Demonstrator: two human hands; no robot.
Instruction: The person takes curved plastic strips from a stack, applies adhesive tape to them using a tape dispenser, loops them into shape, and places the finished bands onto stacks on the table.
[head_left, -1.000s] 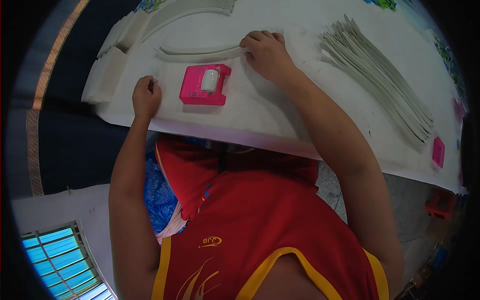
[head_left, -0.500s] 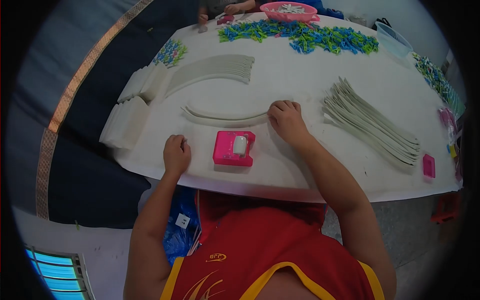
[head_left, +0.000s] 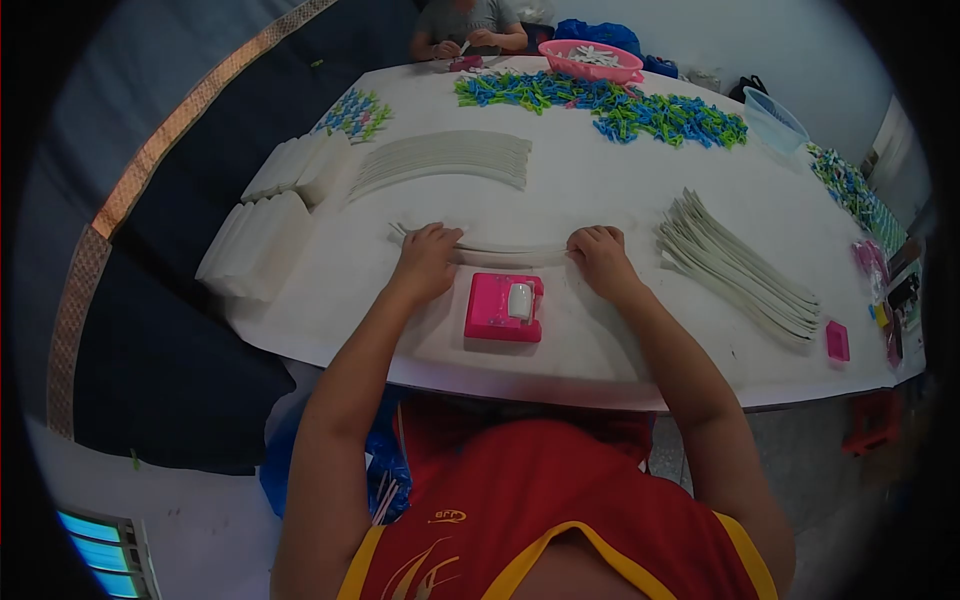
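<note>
Two or so thin, pale grey flexible strips (head_left: 512, 257) lie across the table, bowed slightly toward me. My right hand (head_left: 602, 258) pinches their right end. Over their left part, my left hand (head_left: 428, 262) is closed, with the left tips poking out past its fingers. Just in front of the strips stands a pink tape dispenser (head_left: 492, 308) with a white roll; neither hand touches it. Beyond the left hand lies a neat row of similar strips (head_left: 440, 160). To the right of my right hand is a loose, fanned bundle of strips (head_left: 735, 265).
White stacked blocks (head_left: 255, 245) stand at the left edge. Blue and green clips (head_left: 600, 100) are heaped at the back, near a pink basket (head_left: 592, 62) of white pieces. A co-worker (head_left: 468, 30) sits at the far side. A small pink tray (head_left: 837, 341) lies at right.
My left hand has moved from the table left of the dispenser up and right onto the strips. My right hand still holds their right end. The view has shifted slightly.
</note>
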